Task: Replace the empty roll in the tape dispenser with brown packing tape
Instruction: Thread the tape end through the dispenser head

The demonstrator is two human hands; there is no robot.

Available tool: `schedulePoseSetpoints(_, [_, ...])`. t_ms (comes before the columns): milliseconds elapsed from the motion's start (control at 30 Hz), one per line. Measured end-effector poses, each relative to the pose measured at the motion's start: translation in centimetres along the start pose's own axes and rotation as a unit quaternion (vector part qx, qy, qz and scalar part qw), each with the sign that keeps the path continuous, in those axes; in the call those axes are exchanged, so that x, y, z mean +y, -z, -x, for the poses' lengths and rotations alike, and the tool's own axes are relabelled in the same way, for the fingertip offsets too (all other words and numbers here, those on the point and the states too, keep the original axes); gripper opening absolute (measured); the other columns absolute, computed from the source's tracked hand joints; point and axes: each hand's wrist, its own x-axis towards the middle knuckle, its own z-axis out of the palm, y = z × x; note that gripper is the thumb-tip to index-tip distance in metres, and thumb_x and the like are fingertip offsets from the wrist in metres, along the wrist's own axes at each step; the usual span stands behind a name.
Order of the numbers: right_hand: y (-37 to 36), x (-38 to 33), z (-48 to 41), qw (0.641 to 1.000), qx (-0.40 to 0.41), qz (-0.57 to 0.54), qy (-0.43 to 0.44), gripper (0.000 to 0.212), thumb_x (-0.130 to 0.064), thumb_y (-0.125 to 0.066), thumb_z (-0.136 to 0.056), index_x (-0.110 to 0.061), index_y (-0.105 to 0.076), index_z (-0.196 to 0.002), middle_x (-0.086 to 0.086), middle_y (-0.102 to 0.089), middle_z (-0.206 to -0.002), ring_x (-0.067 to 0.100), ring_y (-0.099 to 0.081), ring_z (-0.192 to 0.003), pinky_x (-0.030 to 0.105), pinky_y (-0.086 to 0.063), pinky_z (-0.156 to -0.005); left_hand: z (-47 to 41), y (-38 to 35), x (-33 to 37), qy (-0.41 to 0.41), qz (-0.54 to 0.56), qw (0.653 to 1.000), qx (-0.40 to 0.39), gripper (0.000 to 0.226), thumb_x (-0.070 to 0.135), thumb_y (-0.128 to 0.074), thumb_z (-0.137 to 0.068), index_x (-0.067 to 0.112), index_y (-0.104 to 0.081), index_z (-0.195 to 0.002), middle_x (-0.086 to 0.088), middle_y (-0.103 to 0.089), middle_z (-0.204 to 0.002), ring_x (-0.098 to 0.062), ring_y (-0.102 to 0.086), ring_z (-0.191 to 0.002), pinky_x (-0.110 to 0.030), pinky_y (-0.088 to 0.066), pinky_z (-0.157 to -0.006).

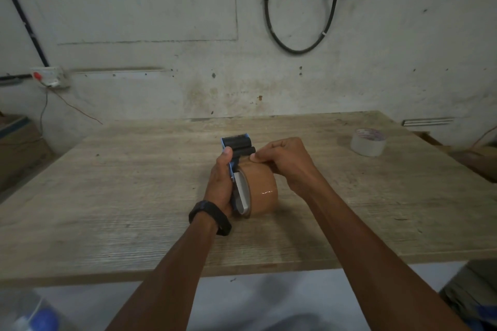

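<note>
A blue and black tape dispenser [238,145] is held above the middle of the wooden table, its black rollers pointing away from me. A roll of brown packing tape [262,191] sits on the dispenser's hub. My left hand [222,180] is closed around the dispenser's blue side plate, thumb up near the rollers. My right hand [286,162] rests over the top of the brown roll, with thumb and fingertips pinched at the roll's surface just below the rollers. A pale, nearly spent tape roll [368,141] lies on the table at the far right.
The wooden table [134,196] runs wide to left and right, its front edge close to me. A plastered wall with a hanging black cable [298,43] stands behind it. A cardboard box [18,145] sits off the table's left side.
</note>
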Motion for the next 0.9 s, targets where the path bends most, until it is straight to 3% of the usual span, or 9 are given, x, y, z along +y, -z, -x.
schedulePoseSetpoints(133, [0.3,-0.4,0.0,0.999,-0.035,-0.017,-0.002,0.003,-0.002,-0.077,-0.078,0.001,-0.075,-0.077,0.007,-0.076,-0.074,0.01,-0.074,-0.065,0.017,-0.055,-0.058,0.0,0.1,0.1,0.004,0.007,1.0,-0.011,0.08,0.075,-0.054,-0.074,0.018,-0.065,-0.128,-0.022,-0.073,-0.117,-0.034,-0.073,-0.096,-0.05,-0.056,-0.085])
schedulePoseSetpoints(200, [0.5,-0.6,0.0,0.999,-0.038,-0.028,-0.011,0.002,0.001,-0.076,-0.077,0.0,-0.075,-0.077,0.008,-0.076,-0.074,0.011,-0.074,-0.064,0.016,-0.055,-0.056,0.1,0.1,0.2,0.009,0.004,1.0,-0.011,0.081,0.075,-0.054,-0.074,0.018,-0.064,-0.13,-0.023,-0.072,-0.12,-0.036,-0.072,-0.099,-0.055,-0.057,-0.088])
schedulePoseSetpoints(333, [0.9,-0.4,-0.2,0.997,-0.036,-0.051,-0.038,0.008,0.005,-0.075,-0.075,0.006,-0.075,-0.084,0.016,-0.076,-0.081,0.024,-0.075,-0.077,0.029,-0.06,-0.069,0.2,-0.1,0.0,-0.001,-0.014,1.0,-0.009,0.09,0.078,-0.06,-0.067,0.018,-0.061,-0.134,-0.026,-0.07,-0.123,-0.04,-0.071,-0.103,-0.063,-0.053,-0.097])
schedulePoseSetpoints(500, [1.2,-0.7,-0.6,0.995,-0.073,-0.048,-0.041,0.012,0.004,-0.075,-0.076,0.008,-0.075,-0.088,0.015,-0.076,-0.083,0.026,-0.074,-0.082,0.033,-0.06,-0.076,0.3,0.1,0.1,-0.01,0.0,1.0,-0.017,0.076,0.072,-0.056,-0.075,0.018,-0.064,-0.128,-0.018,-0.075,-0.106,-0.031,-0.074,-0.087,-0.048,-0.058,-0.08])
schedulePoseSetpoints(567, [1.4,-0.7,-0.7,0.993,-0.09,-0.051,-0.051,0.005,0.004,-0.075,-0.078,0.003,-0.075,-0.082,0.011,-0.077,-0.081,0.023,-0.074,-0.082,0.031,-0.06,-0.073,0.3,0.1,0.1,-0.012,-0.005,1.0,-0.027,0.073,0.069,-0.054,-0.076,0.017,-0.063,-0.127,-0.017,-0.075,-0.104,-0.03,-0.074,-0.086,-0.047,-0.058,-0.08])
schedulePoseSetpoints(700, [1.4,-0.3,-0.2,0.995,-0.094,-0.028,-0.029,0.004,0.001,-0.075,-0.081,-0.003,-0.075,-0.078,0.007,-0.077,-0.08,0.016,-0.074,-0.075,0.024,-0.057,-0.064,0.6,0.1,0.0,0.01,-0.011,1.0,-0.026,0.088,0.077,-0.06,-0.063,0.016,-0.063,-0.128,-0.016,-0.076,-0.099,-0.031,-0.073,-0.083,-0.044,-0.057,-0.075])
schedulePoseSetpoints(900, [0.4,0.6,0.0,0.999,-0.026,-0.022,0.037,0.007,0.001,-0.073,-0.083,-0.003,-0.074,-0.078,0.005,-0.075,-0.075,0.011,-0.071,-0.065,0.022,-0.055,-0.056,0.5,0.0,0.4,0.001,-0.017,0.999,-0.029,0.081,0.076,-0.057,-0.067,0.017,-0.066,-0.123,-0.016,-0.076,-0.1,-0.029,-0.073,-0.084,-0.046,-0.057,-0.083])
